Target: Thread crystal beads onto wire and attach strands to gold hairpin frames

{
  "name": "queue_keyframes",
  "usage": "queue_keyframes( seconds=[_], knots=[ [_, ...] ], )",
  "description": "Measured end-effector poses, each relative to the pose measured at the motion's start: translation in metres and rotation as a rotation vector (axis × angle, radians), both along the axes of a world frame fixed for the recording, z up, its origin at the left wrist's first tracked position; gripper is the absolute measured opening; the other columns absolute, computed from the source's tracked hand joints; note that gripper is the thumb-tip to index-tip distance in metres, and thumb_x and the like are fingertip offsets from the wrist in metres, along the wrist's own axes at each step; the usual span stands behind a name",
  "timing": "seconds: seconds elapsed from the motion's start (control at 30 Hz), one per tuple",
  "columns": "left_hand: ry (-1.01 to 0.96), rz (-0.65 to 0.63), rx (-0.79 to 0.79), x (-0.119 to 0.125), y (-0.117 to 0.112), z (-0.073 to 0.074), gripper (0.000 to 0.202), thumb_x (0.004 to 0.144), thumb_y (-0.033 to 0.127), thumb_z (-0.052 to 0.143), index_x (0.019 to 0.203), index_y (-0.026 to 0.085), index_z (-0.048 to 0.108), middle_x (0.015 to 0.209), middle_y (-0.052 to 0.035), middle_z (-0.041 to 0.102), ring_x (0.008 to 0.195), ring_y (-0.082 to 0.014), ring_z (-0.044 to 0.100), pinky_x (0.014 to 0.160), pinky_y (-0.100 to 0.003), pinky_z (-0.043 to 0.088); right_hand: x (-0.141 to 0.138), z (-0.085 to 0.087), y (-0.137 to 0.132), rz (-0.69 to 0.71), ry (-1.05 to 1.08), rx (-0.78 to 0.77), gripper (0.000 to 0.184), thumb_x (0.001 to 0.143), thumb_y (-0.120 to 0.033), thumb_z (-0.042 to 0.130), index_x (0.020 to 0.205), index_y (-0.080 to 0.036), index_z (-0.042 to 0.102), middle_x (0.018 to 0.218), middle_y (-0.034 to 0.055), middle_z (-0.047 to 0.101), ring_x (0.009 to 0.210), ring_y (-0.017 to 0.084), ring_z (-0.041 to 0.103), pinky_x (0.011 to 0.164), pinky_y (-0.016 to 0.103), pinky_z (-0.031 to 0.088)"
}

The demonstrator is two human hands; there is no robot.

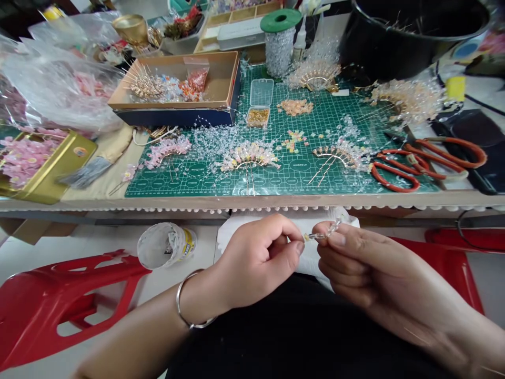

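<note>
Below the table's front edge, over my lap, my left hand (256, 258) and my right hand (355, 258) meet fingertip to fingertip. Both are closed in a pinch on a short wire strung with clear beads (321, 234). My right thumb and forefinger grip the beaded end; my left fingers pinch the other end. A silver bangle (185, 310) circles my left wrist. On the green cutting mat (307, 173) above lie beaded hairpin combs, one pink (168, 150), one pastel (248, 156), one gold and clear (341, 154).
Orange-handled scissors (398, 168) and pliers (450, 152) lie at the mat's right. A cardboard box (221, 84) of beads, a small clear bead case (260, 102), a green-capped spool (279, 45) and a gold tin (55, 168) stand behind and left. Red plastic stools (51, 300) and a jar (165, 245) sit below.
</note>
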State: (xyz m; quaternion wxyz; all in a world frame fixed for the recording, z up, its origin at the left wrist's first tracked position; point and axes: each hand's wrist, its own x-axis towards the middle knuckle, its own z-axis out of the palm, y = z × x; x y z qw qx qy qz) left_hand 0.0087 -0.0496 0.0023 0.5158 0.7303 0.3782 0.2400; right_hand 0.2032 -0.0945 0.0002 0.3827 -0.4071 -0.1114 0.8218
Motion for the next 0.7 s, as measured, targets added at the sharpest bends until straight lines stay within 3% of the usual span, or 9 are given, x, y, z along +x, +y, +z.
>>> queue_keyframes(
  seconds=[0.17,0.27,0.4,0.6,0.7],
  knots=[
    [-0.029,0.04,-0.101,0.0,0.003,-0.005,0.011,0.095,0.028,0.056,0.09,0.018,0.057,0.058,0.0081,0.042,0.051,-0.0066,0.038,0.048,-0.02,0.032,0.001,-0.005,0.0,0.031,0.094,-0.081,0.029,0.087,-0.035,0.075,0.075,-0.019,0.053,0.055,-0.011,0.02,0.047,0.005,0.011,0.038,0.014,0.013],
    [-0.032,0.039,-0.086,-0.002,0.008,-0.004,0.014,0.094,0.031,0.059,0.09,0.017,0.06,0.061,0.0064,0.047,0.053,-0.0074,0.041,0.05,-0.021,0.034,0.002,-0.006,-0.001,0.061,0.145,-0.094,0.029,0.087,-0.033,0.074,0.075,-0.019,0.052,0.054,-0.0111,0.02,0.047,0.005,0.011,0.037,0.014,0.013],
    [0.022,-0.053,-0.109,-0.007,0.02,0.002,0.015,0.093,0.032,0.061,0.089,0.017,0.064,0.067,0.0033,0.054,0.06,-0.0094,0.047,0.055,-0.022,0.037,0.006,-0.007,-0.003,0.112,0.215,-0.108,0.027,0.086,-0.031,0.075,0.075,-0.019,0.053,0.054,-0.0112,0.021,0.046,0.004,0.011,0.037,0.013,0.013],
    [-0.067,-0.224,-0.394,-0.011,0.031,0.005,0.009,0.086,0.025,0.067,0.084,0.016,0.065,0.066,0.003,0.053,0.059,-0.0089,0.045,0.054,-0.022,0.035,0.006,-0.01,-0.001,0.114,0.235,-0.125,0.017,0.086,-0.03,0.074,0.087,-0.02,0.061,0.054,-0.0113,0.02,0.046,0.005,0.011,0.036,0.013,0.013],
    [-0.204,-0.217,-0.614,-0.011,0.029,0.002,0.005,0.086,0.019,0.066,0.085,0.014,0.066,0.064,0.0037,0.052,0.054,-0.0059,0.039,0.048,-0.02,0.029,0.004,-0.01,-0.002,0.058,0.191,-0.09,0.016,0.085,-0.032,0.074,0.091,-0.022,0.062,0.054,-0.0113,0.019,0.047,0.006,0.01,0.038,0.015,0.013]
  ],
)
